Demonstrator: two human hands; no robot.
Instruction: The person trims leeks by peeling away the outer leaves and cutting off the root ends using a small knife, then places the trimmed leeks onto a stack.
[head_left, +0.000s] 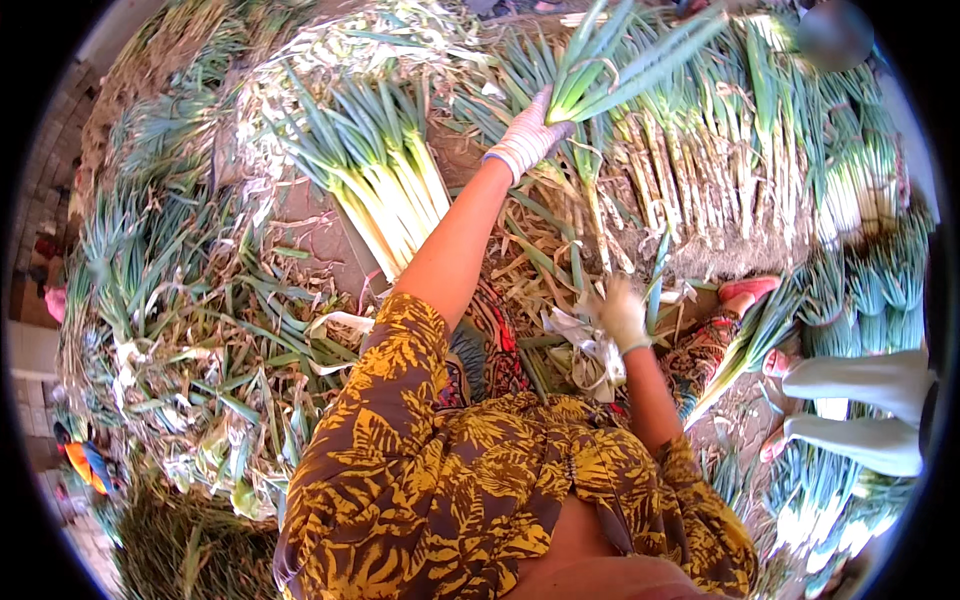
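My left hand, in a striped work glove, grips a large green onion at the base of its green leaves, which fan out up and right. The hand hides part of its stalk. My right hand, in a pale glove, is blurred and looks curled. Loose whitish peelings hang just below it; I cannot tell whether the fingers hold them. Beside my left forearm lies a pile of cleaned onions with white stalks. Right of my left hand, uncleaned onions lie in a row, roots downward.
Stripped leaves and husks heap up on the left. Tied onion bundles stand at the right. A person's legs in light trousers are close on my right, near a loose onion bunch. Another person is far left.
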